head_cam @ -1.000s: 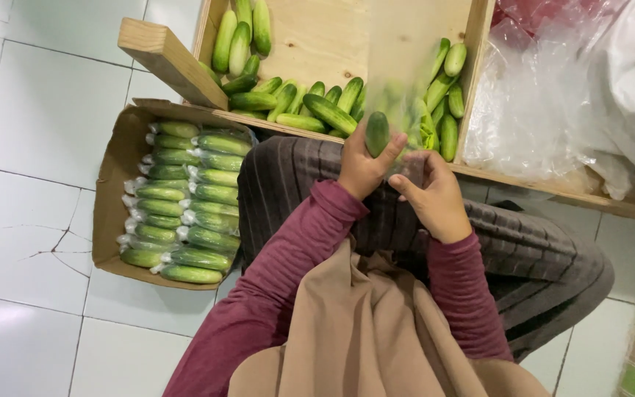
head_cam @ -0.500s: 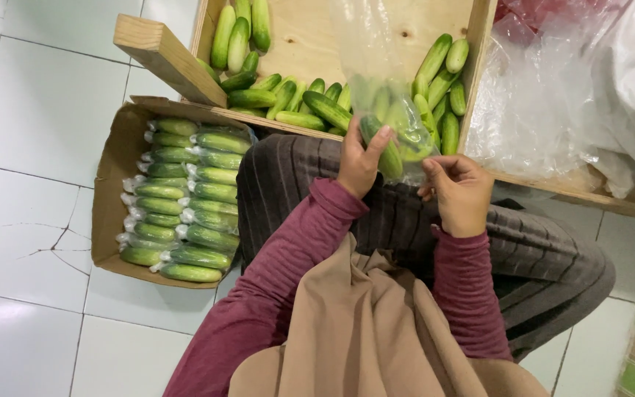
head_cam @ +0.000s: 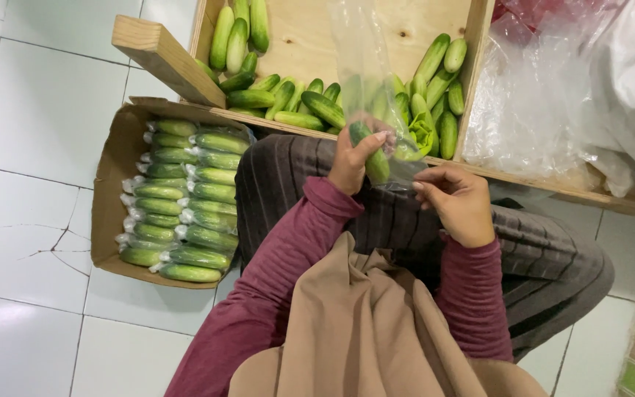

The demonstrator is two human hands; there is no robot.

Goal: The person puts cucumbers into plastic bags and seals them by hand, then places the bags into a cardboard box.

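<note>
While my left hand (head_cam: 354, 162) closes its fingers around a cucumber (head_cam: 370, 153) inside a clear plastic bag (head_cam: 365, 66), my right hand (head_cam: 458, 202) pinches the bag's lower edge above my lap. Beyond sit a wooden crate (head_cam: 310, 44) of loose cucumbers, a cardboard box (head_cam: 108, 198) of bagged ones and white floor tiles (head_cam: 31, 125). Crumpled plastic (head_cam: 545, 110) blurs whatever lies to my right; the crate's top is cut off.
</note>
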